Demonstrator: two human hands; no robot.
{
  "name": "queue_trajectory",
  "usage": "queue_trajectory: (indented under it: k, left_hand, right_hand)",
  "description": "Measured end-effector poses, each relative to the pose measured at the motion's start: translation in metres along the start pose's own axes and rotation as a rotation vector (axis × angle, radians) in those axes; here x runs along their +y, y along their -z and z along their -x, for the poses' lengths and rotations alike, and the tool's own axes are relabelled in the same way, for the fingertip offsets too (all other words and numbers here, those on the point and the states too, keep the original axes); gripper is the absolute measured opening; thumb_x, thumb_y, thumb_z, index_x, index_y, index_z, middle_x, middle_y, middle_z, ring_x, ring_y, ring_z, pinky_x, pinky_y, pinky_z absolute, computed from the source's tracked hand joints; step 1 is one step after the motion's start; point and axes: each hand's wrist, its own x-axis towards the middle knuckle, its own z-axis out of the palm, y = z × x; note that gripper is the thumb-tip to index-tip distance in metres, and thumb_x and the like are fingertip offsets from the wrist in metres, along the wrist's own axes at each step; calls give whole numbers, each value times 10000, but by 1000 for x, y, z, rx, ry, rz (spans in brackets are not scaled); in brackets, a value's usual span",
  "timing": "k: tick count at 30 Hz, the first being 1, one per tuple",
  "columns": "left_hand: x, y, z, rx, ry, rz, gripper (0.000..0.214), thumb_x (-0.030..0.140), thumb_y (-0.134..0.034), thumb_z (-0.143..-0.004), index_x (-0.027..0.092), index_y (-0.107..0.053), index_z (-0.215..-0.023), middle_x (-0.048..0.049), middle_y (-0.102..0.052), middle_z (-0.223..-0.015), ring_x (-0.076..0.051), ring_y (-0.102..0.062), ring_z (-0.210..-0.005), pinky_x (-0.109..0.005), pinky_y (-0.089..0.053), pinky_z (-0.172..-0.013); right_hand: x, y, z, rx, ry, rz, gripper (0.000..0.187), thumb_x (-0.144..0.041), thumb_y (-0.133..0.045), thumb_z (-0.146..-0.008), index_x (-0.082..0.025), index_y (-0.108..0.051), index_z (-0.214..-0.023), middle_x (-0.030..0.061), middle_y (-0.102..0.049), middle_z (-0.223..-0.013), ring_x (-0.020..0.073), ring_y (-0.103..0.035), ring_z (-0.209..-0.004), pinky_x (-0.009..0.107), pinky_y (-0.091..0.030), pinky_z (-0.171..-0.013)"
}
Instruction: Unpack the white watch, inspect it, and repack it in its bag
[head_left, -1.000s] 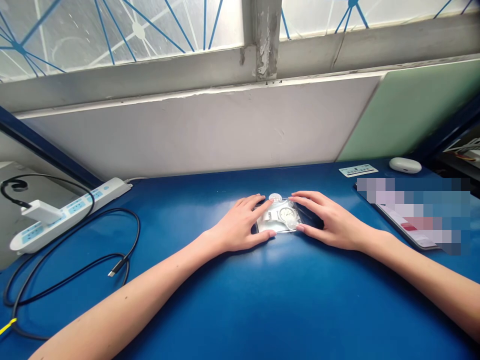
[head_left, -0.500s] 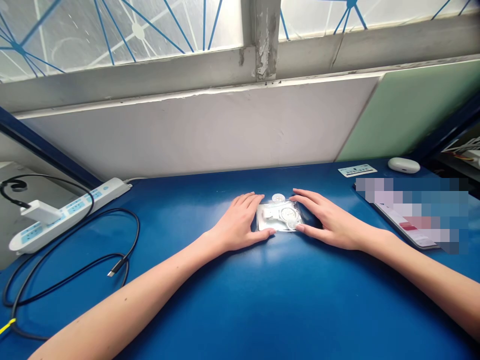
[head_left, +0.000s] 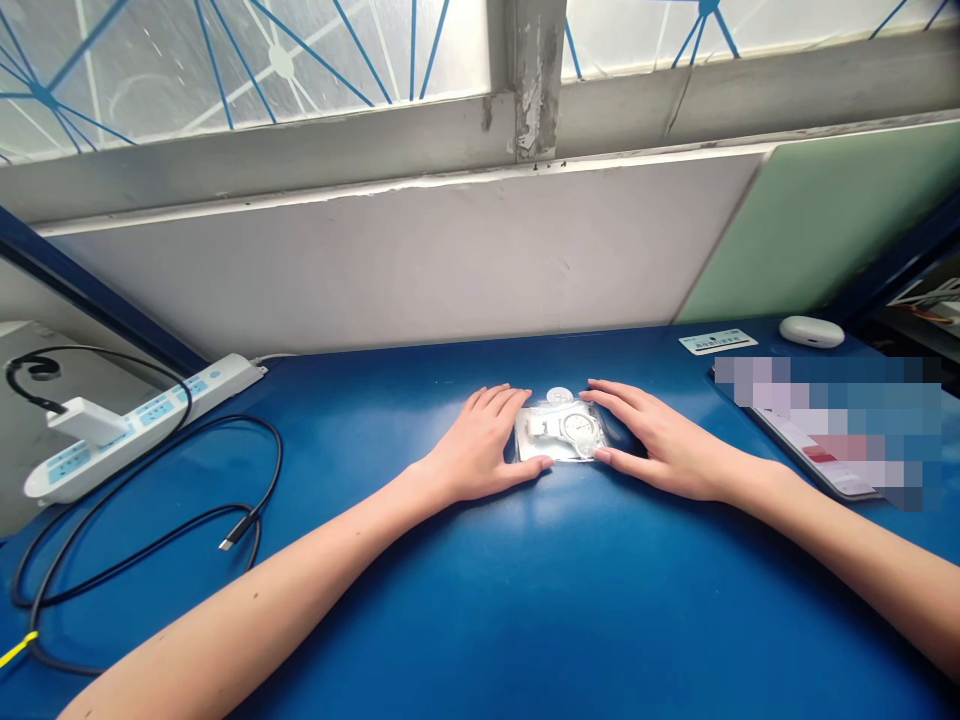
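A clear plastic bag [head_left: 529, 446] lies flat on the blue table, with a light-coloured wristwatch [head_left: 579, 428] inside it. Just behind the bag is a small round whitish disc [head_left: 559, 396]. My left hand [head_left: 484, 440] rests at the bag's left edge, fingers stretched forward and thumb along the near edge. On the other side, my right hand [head_left: 651, 440] has its fingers and thumb spread apart, the thumb tip by the bag's near right corner. Both hands are open. Whether the right fingertips touch the bag, I cannot tell.
Leftward stand a white power strip [head_left: 225, 378] with a plugged-in charger [head_left: 86, 423] and a looped black cable [head_left: 279, 450]. To the right lie a phone [head_left: 806, 450], partly pixelated, a card [head_left: 718, 342] and a white earbud case [head_left: 811, 331]. A wall panel [head_left: 390, 270] closes the back.
The view has shifted very slightly, so the surroundings sit a little further right. Both hands and the bagged watch keep the same arrangement.
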Motion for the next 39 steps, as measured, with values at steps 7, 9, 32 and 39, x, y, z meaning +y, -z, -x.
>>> queue_trajectory:
  k: [7, 9, 32, 39]
  left_hand:
    - [1, 1, 0, 0, -11, -5, 827, 614, -625, -852, 72, -428, -1445, -195, -465, -1504, -362, -371, -1432, -517, -256, -1206]
    - [1, 1, 0, 1, -7, -10, 823, 617, -621, -853, 84, -424, -1448, -193, -464, -1506, -363, -368, -1435, -522, -260, -1203]
    - [0, 0, 0, 32, -7, -12, 764, 629, -614, -856, 116, -486, -1408, -176, -507, -1476, -358, -407, -1414, -526, -293, -1190]
    - [1, 0, 0, 38, 9, -12, 771, 625, -636, -839, 117, -496, -1401, -175, -518, -1466, -355, -415, -1411, -518, -301, -1187]
  right_hand:
    - [-1, 0, 0, 10, 8, 13, 693, -554, -490, -950, -180, -350, -1517, 191, -372, -1576, 347, -365, -1442, 526, -374, -1146]
    - [0, 0, 0, 15, 10, 10, 690, -549, -496, -948, -188, -351, -1518, 191, -376, -1574, 353, -372, -1438, 536, -379, -1140]
    - [-2, 2, 0, 20, 5, -13, 680, -539, -510, -943, -184, -381, -1509, 191, -411, -1559, 356, -375, -1439, 539, -384, -1137]
    - [0, 2, 0, 18, 28, -3, 669, -530, -500, -953, -190, -369, -1514, 181, -439, -1545, 354, -376, -1438, 554, -392, -1129]
